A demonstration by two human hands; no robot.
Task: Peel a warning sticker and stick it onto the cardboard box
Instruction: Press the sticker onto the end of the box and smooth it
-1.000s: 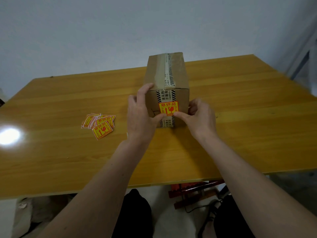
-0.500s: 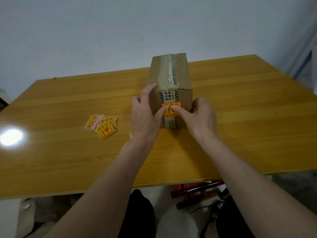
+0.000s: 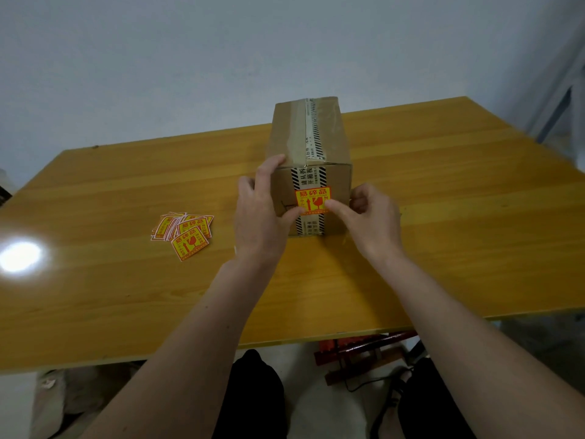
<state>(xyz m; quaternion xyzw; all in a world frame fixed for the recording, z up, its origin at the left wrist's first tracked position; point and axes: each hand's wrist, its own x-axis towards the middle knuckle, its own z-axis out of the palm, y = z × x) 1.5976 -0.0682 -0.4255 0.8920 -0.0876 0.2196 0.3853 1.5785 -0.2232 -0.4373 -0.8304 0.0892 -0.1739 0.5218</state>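
A brown cardboard box [image 3: 319, 131] sealed with striped tape stands on the yellow wooden table [image 3: 459, 223]. An orange and yellow warning sticker [image 3: 313, 195] lies flat on the box's near face, over the tape. My left hand [image 3: 259, 217] grips the box's left near corner, with the forefinger on the top edge and the thumb pressed on the sticker's lower left. My right hand [image 3: 375, 220] has its fingers curled by the box's right edge, and its thumb presses the sticker's right side.
A loose pile of several more warning stickers [image 3: 185, 231] lies on the table left of my left hand. A bright light glare [image 3: 19, 256] shows at the table's left. Red-framed items [image 3: 364, 350] and cables sit on the floor beneath the near edge.
Both thumbs, which met over the sticker's middle half a second ago, have slid apart to its lower left and right side. The box and the pile stay put.
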